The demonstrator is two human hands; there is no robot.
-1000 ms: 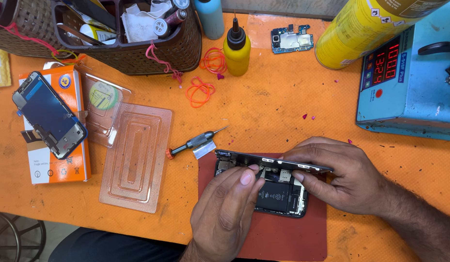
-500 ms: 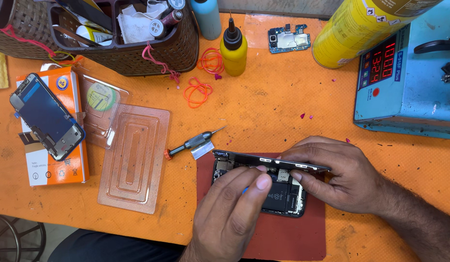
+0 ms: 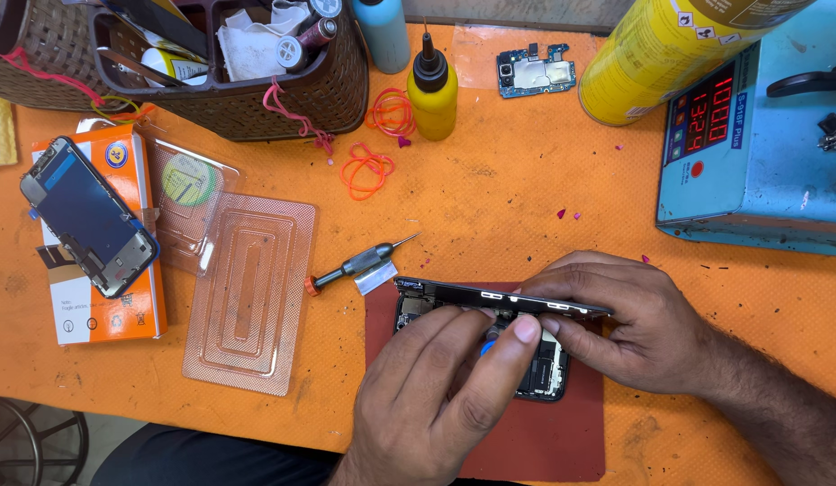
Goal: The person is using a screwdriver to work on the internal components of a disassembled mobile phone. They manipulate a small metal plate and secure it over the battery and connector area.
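Head view: on the orange tabletop [image 3: 490, 207], an opened phone [image 3: 544, 364] lies on a dark red mat [image 3: 580, 432]. The right hand [image 3: 634, 324] pinches its thin lifted screen panel [image 3: 499, 297]; the left hand [image 3: 445, 396] reaches inside, fingers narrowed. A slim metal screwdriver [image 3: 359, 264] lies just beside.

Left hand [image 3: 440, 391] fingers on opened phone [image 3: 535, 369]; right hand [image 3: 620, 324] grips lifted screen panel [image 3: 490, 297]. Screwdriver [image 3: 359, 264] just beside red mat [image 3: 562, 432].
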